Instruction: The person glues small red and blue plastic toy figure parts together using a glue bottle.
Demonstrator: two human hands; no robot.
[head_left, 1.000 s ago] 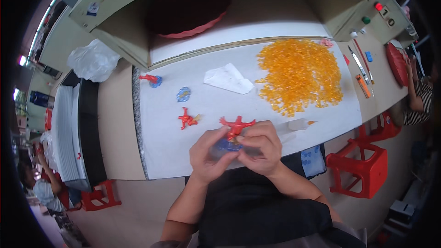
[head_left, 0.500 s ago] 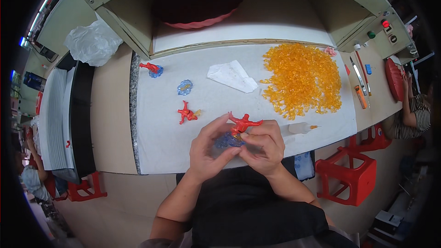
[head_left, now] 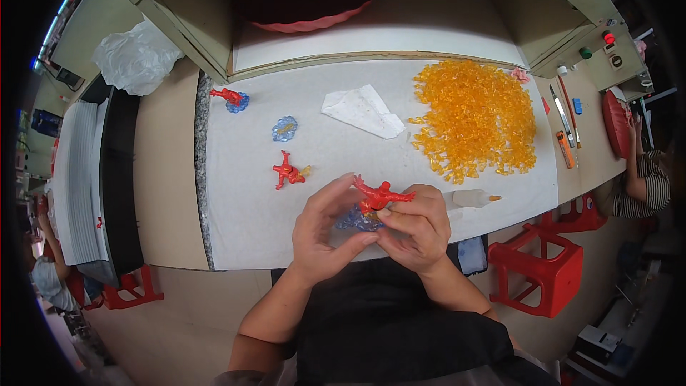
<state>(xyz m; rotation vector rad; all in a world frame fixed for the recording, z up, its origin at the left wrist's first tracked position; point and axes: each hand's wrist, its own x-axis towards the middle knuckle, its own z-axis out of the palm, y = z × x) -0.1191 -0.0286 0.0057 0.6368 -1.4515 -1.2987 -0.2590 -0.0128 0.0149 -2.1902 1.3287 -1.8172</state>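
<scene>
A small red figurine (head_left: 380,193) with arms spread stands upright on a clear blue base (head_left: 352,220) between my hands, near the front of the white sheet. My left hand (head_left: 319,232) closes around the base from the left. My right hand (head_left: 420,230) pinches at the figurine's lower part, where a bit of yellow shows. The fingers hide much of the joint. Left of my hands lies another red figurine (head_left: 287,171) with a yellow piece. Beyond it are a loose blue base (head_left: 284,129) and a red figurine on a blue base (head_left: 238,100).
Many amber pieces (head_left: 475,121) are heaped at the right. Nearer me lies a squeeze bottle (head_left: 471,199) with a thin nozzle. A folded white paper (head_left: 363,111) is mid-sheet; a cutter (head_left: 565,150) lies far right. A red stool (head_left: 539,271) stands by the table. Another person sits at right.
The view has shifted slightly. My hands keep hold of the figurine and base, with the right hand's fingers slightly adjusted and the figurine a little turned.
</scene>
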